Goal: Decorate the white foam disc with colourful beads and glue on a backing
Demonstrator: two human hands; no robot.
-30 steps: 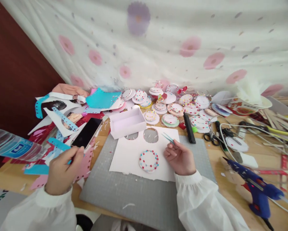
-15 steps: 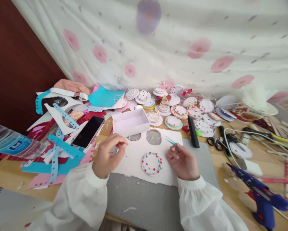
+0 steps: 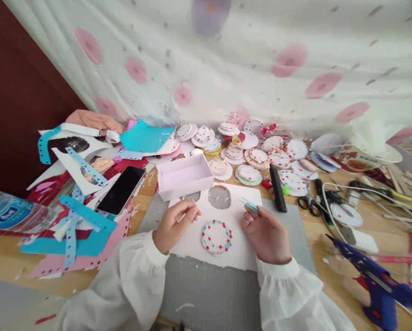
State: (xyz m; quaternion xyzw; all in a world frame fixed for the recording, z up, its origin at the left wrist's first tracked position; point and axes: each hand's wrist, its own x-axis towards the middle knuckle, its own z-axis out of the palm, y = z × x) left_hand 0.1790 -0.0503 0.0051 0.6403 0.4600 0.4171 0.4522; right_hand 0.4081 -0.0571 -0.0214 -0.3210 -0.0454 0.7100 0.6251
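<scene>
My right hand (image 3: 268, 232) holds a pair of light-blue tweezers (image 3: 250, 205), their tips pointing up and left. My left hand (image 3: 176, 225) is closed in a pinch over the white sheet; whatever lies between its fingertips is too small to make out. Between the hands, a round white piece edged with red and blue beads (image 3: 217, 237) lies flat on the white sheet (image 3: 192, 250). That sheet has round holes cut in it. Just beyond my left hand stands an open white box (image 3: 185, 177), touching the sheet.
Several beaded discs (image 3: 257, 156) crowd the back. Paper scraps (image 3: 85, 243), a phone (image 3: 121, 190) and a water bottle (image 3: 18, 211) lie left. A black bar (image 3: 277, 188), scissors (image 3: 309, 205) and a blue glue gun (image 3: 374, 280) with its cord are right. A grey mat (image 3: 206, 294) lies underneath.
My left hand has moved right and slightly down, nearer the beaded piece, its fingertips now closer together. My right hand still holds the tweezers, shifted slightly right. The view has tilted a little.
</scene>
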